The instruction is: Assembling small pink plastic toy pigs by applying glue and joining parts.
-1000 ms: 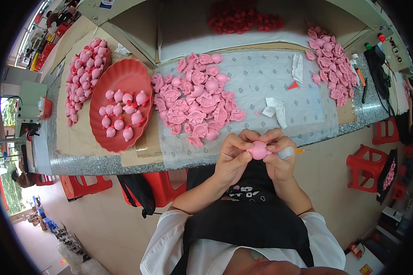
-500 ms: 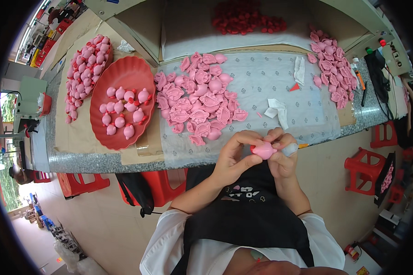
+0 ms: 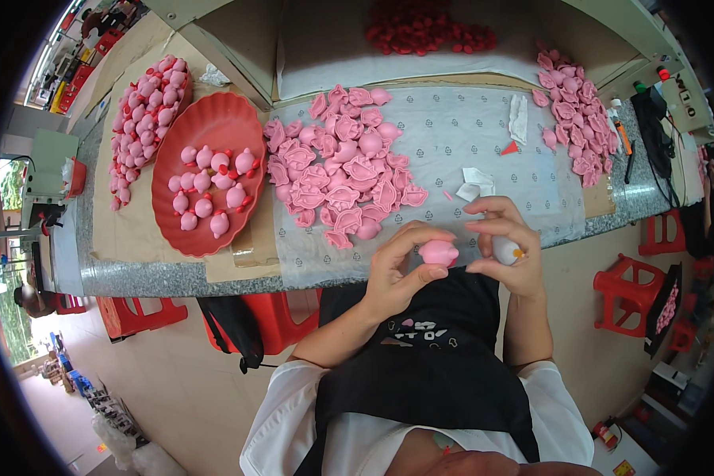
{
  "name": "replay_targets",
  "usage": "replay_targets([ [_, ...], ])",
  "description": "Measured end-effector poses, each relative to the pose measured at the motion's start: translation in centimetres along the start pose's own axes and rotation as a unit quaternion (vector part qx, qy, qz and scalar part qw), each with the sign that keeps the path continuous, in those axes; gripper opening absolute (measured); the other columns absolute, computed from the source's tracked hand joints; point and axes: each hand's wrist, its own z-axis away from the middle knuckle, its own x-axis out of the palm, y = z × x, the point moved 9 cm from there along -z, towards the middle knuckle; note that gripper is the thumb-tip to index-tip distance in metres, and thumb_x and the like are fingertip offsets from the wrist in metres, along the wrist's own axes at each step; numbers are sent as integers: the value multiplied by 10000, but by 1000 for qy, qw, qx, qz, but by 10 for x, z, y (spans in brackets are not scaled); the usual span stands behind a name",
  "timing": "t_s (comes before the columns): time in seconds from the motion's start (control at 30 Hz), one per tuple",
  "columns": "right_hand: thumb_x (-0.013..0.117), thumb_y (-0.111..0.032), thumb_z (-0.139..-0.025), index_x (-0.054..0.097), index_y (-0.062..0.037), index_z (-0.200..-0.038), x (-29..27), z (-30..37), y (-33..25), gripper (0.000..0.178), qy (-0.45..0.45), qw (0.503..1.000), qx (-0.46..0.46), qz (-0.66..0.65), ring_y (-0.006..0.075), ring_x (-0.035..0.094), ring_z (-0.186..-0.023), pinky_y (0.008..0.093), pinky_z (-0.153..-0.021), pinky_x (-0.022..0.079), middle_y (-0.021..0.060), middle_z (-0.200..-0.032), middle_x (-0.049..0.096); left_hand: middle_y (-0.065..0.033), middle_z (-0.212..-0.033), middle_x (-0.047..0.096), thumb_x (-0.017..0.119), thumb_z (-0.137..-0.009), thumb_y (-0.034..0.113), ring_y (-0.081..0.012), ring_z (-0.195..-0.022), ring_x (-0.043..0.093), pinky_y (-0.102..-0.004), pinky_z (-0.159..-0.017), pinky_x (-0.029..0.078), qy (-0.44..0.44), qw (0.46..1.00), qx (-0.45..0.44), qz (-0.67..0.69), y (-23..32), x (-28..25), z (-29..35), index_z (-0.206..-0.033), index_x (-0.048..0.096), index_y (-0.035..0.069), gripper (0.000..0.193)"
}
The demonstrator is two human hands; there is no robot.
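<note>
My left hand (image 3: 393,270) pinches a small round pink plastic figure (image 3: 438,252) between thumb and fingers, above the table's front edge. A red part shows at the figure's lower right. Just to its right, apart from it, is my right hand (image 3: 529,266). Its upper fingers are stretched out, while a small whitish squeeze bottle (image 3: 504,249) with a yellow-orange tip sits in its curl. Beyond my left hand spreads a heap of pink shell-like pieces (image 3: 345,170). A red scalloped tray (image 3: 166,218) to the left carries several round pink figures with red parts.
More finished-looking pink figures (image 3: 147,111) are piled at the far left. Another pink heap (image 3: 577,119) lies at the right, beside an orange pen-like tool (image 3: 624,141). Crumpled white tissue (image 3: 476,182) rests ahead of my hands. A cabinet-like box (image 3: 238,55) with red pieces (image 3: 428,32) stands behind.
My right hand has drawn off the pink figure to the right, and its fingers have spread. The figure has turned in my left hand, its red part now towards the lower right.
</note>
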Motion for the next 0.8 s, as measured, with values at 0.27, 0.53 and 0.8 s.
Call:
replay_targets([
  [0.27,665,-58,-570,566,-12,-909,-29,-9,8,356,29,986,40,161,85,442,-533,215,-541,361,84,-948,504,-106,-841,517,552,-751,312,-173,-807,487,-279,-745,359,21,946,-152,284,-31,5,3,-971,475,-14,400],
  [0.53,612,-12,-619,547,-5,-805,-39,-12,34,196,58,887,32,457,187,515,-671,245,-587,390,75,-742,506,-78,-834,511,469,-810,247,-155,-803,472,-255,-743,346,6,887,-184,423,-45,14,-1,-985,457,-36,334],
  [0.8,626,-14,-622,567,-4,-730,24,-17,8,123,24,995,80,46,119,465,-644,225,-599,358,34,-682,477,-98,-966,499,467,-803,254,-191,-925,470,-322,-856,322,44,897,-192,396,-48,9,6,-1036,450,-1,346],
])
